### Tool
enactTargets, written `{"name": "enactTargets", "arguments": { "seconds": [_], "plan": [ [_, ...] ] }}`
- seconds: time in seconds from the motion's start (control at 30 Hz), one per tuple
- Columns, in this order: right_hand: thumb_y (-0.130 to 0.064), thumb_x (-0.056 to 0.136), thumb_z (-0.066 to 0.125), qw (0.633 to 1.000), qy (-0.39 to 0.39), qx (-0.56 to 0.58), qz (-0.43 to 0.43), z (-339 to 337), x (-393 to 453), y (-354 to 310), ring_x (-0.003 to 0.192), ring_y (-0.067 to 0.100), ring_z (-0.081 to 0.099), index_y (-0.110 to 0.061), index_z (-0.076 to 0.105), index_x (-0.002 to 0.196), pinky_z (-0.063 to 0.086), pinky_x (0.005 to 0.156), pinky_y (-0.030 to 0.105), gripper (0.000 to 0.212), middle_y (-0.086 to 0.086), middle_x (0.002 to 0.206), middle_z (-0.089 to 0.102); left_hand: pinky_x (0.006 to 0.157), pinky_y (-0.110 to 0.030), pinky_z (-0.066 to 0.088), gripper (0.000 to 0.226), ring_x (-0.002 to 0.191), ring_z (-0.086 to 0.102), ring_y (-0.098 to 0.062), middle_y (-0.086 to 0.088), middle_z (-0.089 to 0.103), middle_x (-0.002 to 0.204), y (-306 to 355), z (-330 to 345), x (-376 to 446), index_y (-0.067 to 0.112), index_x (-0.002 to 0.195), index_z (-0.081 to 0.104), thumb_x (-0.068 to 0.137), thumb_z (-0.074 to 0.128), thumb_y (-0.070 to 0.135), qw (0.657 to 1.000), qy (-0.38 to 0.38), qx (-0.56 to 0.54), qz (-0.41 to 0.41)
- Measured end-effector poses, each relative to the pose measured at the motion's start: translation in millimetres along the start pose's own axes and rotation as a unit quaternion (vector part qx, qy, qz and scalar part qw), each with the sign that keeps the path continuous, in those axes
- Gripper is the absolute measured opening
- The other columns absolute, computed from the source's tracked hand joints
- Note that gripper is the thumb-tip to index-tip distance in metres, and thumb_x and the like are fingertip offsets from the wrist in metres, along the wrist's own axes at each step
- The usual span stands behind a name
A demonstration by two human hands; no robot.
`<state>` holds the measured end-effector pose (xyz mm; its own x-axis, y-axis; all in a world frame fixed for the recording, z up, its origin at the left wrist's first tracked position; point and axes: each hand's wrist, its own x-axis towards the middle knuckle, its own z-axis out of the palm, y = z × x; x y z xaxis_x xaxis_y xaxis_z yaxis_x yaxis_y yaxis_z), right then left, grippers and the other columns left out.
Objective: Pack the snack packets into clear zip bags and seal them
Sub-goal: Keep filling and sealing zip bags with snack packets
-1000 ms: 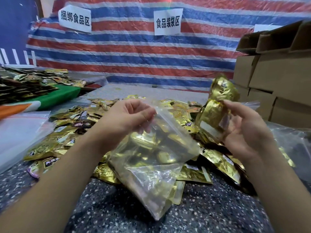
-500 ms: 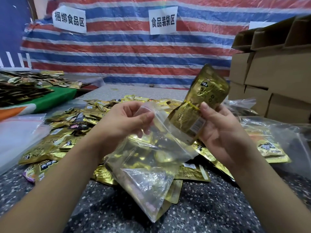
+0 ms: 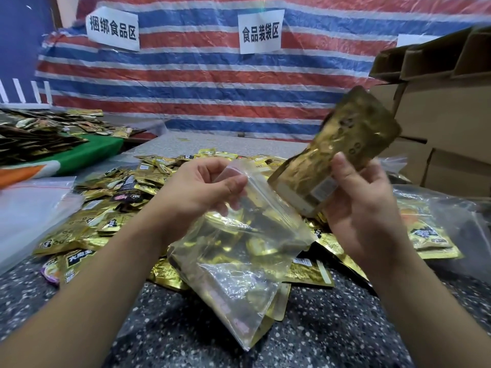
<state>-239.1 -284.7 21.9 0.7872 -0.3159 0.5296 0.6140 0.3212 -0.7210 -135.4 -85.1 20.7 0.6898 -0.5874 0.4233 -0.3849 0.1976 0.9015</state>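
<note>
My left hand (image 3: 198, 191) pinches the top edge of a clear zip bag (image 3: 239, 251) that hangs open over the table. My right hand (image 3: 364, 205) grips a small stack of gold snack packets (image 3: 337, 155), tilted, its lower end right at the bag's open mouth. Whether the packets' end is inside the mouth I cannot tell. A heap of loose gold snack packets (image 3: 111, 208) covers the speckled table (image 3: 164, 330) behind and under the bag.
Cardboard boxes (image 3: 446, 123) are stacked at the right. Filled clear bags (image 3: 435, 224) lie to the right of my right hand, and flat clear bags (image 3: 29, 208) lie at the left. A second table with more packets (image 3: 39, 134) stands at the far left, before a striped tarp wall.
My right hand has brought the gold packets from the pile up to the bag's mouth and straightened them. My left hand keeps holding the bag's edge.
</note>
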Motion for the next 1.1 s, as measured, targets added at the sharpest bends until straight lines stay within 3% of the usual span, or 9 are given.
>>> {"name": "enactTargets", "arguments": {
  "seconds": [0.2,0.43,0.53,0.67,0.8,0.9,1.0,1.1],
  "plan": [
    [-0.023,0.091,0.054,0.998,0.014,0.055,0.023,-6,2,-6,0.101,0.024,0.072,-0.016,0.051,0.124,0.06,0.077,0.044,0.033,0.004,0.106,0.074,0.049,-0.019,0.047,0.015,0.056,0.06,-0.012,-0.003,0.068,0.066,1,4,-1,0.011,0.08,0.069,0.073,0.071,0.024,1.0,0.005,-0.003,-0.004],
    [-0.018,0.085,0.06,0.996,-0.031,-0.065,0.045,-2,-3,11,0.105,0.027,0.071,-0.015,0.055,0.118,0.059,0.084,0.047,0.033,0.004,0.109,0.074,0.048,-0.018,0.046,0.023,0.054,0.058,-0.01,0.0,0.068,0.065,2,4,-1,0.004,0.086,0.067,0.073,0.07,0.024,1.0,0.014,-0.012,0.002],
    [-0.031,0.082,0.073,0.986,-0.061,-0.153,0.036,-3,-4,15,0.109,0.027,0.069,-0.018,0.056,0.119,0.057,0.091,0.049,0.043,0.001,0.111,0.074,0.048,-0.018,0.047,0.018,0.054,0.059,-0.01,0.0,0.069,0.066,2,4,-2,0.008,0.083,0.068,0.074,0.07,0.024,1.0,0.016,-0.011,0.004],
    [-0.036,0.074,0.074,0.966,-0.116,-0.218,0.072,-7,-5,17,0.106,0.018,0.07,-0.022,0.058,0.121,0.057,0.083,0.03,0.052,0.0,0.112,0.073,0.049,-0.019,0.048,0.012,0.054,0.061,-0.011,-0.002,0.07,0.066,3,4,-1,0.015,0.073,0.07,0.073,0.069,0.027,0.999,0.032,-0.016,0.014],
    [-0.025,0.08,0.074,0.941,-0.145,-0.291,0.095,-11,-6,18,0.103,0.017,0.071,-0.021,0.06,0.121,0.057,0.079,0.026,0.044,0.001,0.111,0.074,0.049,-0.021,0.047,0.019,0.053,0.059,-0.013,-0.002,0.068,0.063,3,6,-2,0.007,0.077,0.067,0.078,0.064,0.026,0.998,0.044,0.01,0.04],
    [-0.03,0.082,0.072,0.936,-0.143,-0.304,0.107,-12,-5,16,0.102,0.018,0.071,-0.02,0.063,0.119,0.057,0.084,0.031,0.039,0.001,0.109,0.075,0.049,-0.023,0.047,0.026,0.053,0.058,-0.013,0.0,0.069,0.065,3,9,-2,0.008,0.078,0.069,0.084,0.058,0.031,0.997,0.053,0.023,0.049],
    [-0.048,0.082,0.068,0.93,-0.135,-0.322,0.117,-10,-6,15,0.103,0.023,0.071,-0.021,0.064,0.117,0.055,0.093,0.045,0.045,0.003,0.109,0.075,0.047,-0.023,0.046,0.035,0.053,0.057,-0.015,-0.001,0.067,0.063,2,11,-1,0.006,0.074,0.069,0.089,0.054,0.034,0.996,0.059,0.04,0.06],
    [-0.04,0.084,0.063,0.922,-0.139,-0.343,0.112,-7,-6,14,0.1,0.021,0.072,-0.019,0.066,0.114,0.058,0.088,0.037,0.037,0.003,0.106,0.076,0.047,-0.022,0.047,0.035,0.053,0.06,-0.016,-0.006,0.068,0.062,1,12,-1,0.008,0.073,0.071,0.088,0.056,0.035,0.994,0.076,0.045,0.067]
  ]
}}
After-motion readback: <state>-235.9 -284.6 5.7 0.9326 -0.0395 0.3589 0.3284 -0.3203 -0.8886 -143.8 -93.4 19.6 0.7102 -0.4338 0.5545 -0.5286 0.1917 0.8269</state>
